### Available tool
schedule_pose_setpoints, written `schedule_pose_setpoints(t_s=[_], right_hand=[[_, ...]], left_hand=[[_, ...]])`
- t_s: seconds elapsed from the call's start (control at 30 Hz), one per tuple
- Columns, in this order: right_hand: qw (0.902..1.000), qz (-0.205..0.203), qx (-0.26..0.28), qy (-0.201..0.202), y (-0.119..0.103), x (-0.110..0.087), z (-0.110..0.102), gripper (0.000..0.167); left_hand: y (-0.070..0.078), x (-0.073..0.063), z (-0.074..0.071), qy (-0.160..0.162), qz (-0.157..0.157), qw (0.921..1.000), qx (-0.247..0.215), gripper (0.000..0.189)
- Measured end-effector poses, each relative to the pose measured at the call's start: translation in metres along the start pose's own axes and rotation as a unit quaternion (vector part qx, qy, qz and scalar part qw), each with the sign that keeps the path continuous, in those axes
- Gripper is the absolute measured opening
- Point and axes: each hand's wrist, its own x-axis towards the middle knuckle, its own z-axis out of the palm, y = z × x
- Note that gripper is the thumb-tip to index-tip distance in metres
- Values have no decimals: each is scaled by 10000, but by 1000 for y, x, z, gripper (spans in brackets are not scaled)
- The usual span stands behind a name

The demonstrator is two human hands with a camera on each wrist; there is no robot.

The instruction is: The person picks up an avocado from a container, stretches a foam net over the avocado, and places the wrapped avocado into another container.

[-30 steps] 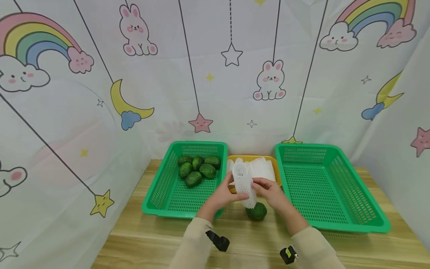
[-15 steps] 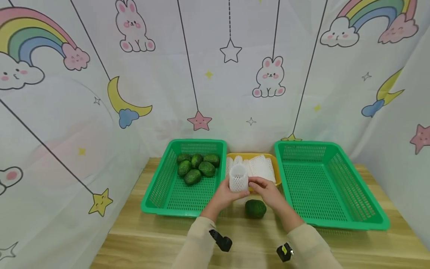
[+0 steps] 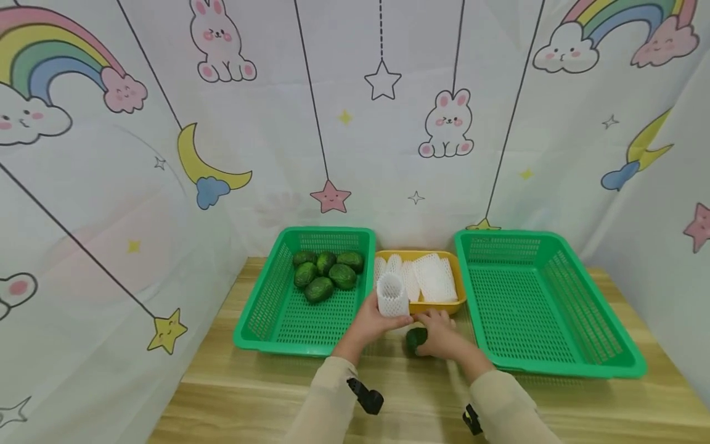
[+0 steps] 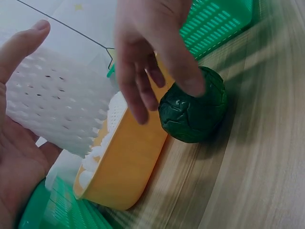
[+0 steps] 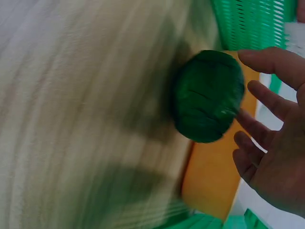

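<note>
My left hand (image 3: 370, 327) holds a white foam net sleeve (image 3: 392, 300) upright above the table, its round mouth facing up. In the left wrist view the thumb and palm lie around the mesh (image 4: 59, 98). A dark green avocado (image 3: 414, 340) with wrinkled skin rests on the wooden table. Over it reaches my right hand (image 3: 442, 337), partly covering it in the head view. The right wrist view has the right hand's fingers spread and slightly bent beside the avocado (image 5: 208, 98), with no grip around it.
Several avocados (image 3: 319, 289) lie in the left green basket (image 3: 277, 349). Behind my hands, a yellow basket (image 3: 440, 307) contains more white foam sleeves (image 3: 437, 280). Another green basket (image 3: 560, 370) stands on the right. A printed curtain (image 3: 388, 142) hangs behind the table.
The foam sleeve has tilted so its lower end no longer hangs over the avocado. My right hand has left the sleeve and moved down to the avocado. The left hand keeps its hold.
</note>
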Motion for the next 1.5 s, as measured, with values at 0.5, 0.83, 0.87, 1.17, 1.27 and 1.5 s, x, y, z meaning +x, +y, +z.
schedule_pose_setpoints(t_s=[0.5,0.83,0.87,1.17,1.27,1.5], right_hand=[[9993,46,-244,274,-2,5,2,61],[9537,-1080,2585,1089,-65,0,-129,60],[9479,-1256,2742,1026,-71,-1,-134,60],[9404,-1945,2720,613,-83,2,-121,50],[9438,-1995,2541,703,-82,3,-116,48],[9549,-1789,2184,921,-82,3,-112,45]], left_hand=[[-3,-1,0,-112,96,9997,-210,72],[20,-8,-1,-133,-16,9999,-27,62],[21,-8,-2,-134,-5,9999,0,61],[18,-7,-3,-210,10,9997,157,65],[17,-7,-4,-207,20,9996,163,65],[16,-7,-4,-164,-7,9998,138,64]])
